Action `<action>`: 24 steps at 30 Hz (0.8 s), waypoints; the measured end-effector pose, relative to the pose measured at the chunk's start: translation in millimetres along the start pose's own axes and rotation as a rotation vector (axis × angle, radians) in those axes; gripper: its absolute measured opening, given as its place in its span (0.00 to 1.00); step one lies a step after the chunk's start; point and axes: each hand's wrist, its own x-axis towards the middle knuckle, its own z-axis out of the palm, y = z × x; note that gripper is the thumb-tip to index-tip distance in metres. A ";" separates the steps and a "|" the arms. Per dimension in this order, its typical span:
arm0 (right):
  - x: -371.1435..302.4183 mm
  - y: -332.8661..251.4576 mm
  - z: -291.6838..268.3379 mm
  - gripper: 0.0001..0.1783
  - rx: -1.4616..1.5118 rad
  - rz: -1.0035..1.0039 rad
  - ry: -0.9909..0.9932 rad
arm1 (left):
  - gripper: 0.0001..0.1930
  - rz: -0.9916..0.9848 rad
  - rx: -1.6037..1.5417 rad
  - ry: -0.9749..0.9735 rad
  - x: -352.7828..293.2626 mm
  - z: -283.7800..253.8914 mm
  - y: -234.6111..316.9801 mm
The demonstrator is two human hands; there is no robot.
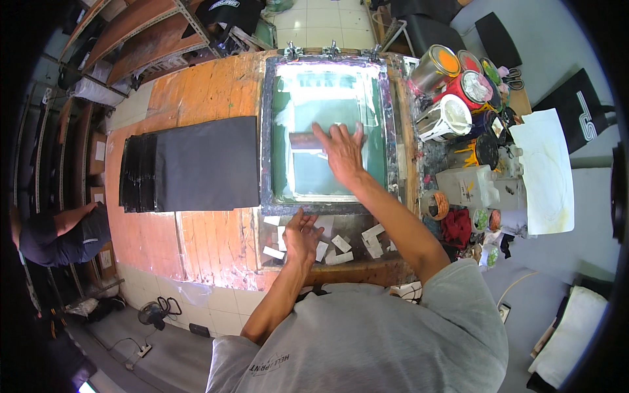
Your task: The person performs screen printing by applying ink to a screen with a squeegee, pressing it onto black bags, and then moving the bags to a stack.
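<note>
A screen-printing frame (267, 177) with green mesh lies flat on the wooden bench in front of me, pale film or tape marking parts of the mesh. On the mesh, my right hand (342, 154) grips a flat, bar-shaped squeegee (303, 141); fingers reach over its right part, leaving the left end visible. My left hand (301, 237) is at the frame's near edge, fingertips apart and against or just beside the rim, holding nothing that I can see. A stack of black sheets (206, 164), probably fabric, lies left of the frame, its left edges fanned out.
Metal clamps (333, 49) line the frame's far edge. White paper pieces (339, 245) lie near my left hand. Paint cans (438, 69) and a plastic container (468, 187) crowd the right side. Shelves (141, 42) stand left; another person (62, 236) is at the far left.
</note>
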 end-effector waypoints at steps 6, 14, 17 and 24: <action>94.9 50.0 31.6 0.36 -0.096 0.012 0.070 | 0.41 -0.001 -0.017 0.001 -1.1 -1.7 0.5; 106.4 53.8 -18.0 0.40 0.131 0.071 -0.390 | 0.30 0.018 -0.022 0.010 -0.9 -4.6 -0.5; 41.1 21.9 -53.4 0.42 0.184 0.039 -0.374 | 0.27 0.019 -0.012 0.012 -1.7 -5.9 0.5; -65.4 -59.4 -117.5 0.40 0.060 -0.006 -0.072 | 0.19 0.098 -0.004 -0.061 -28.6 6.9 28.6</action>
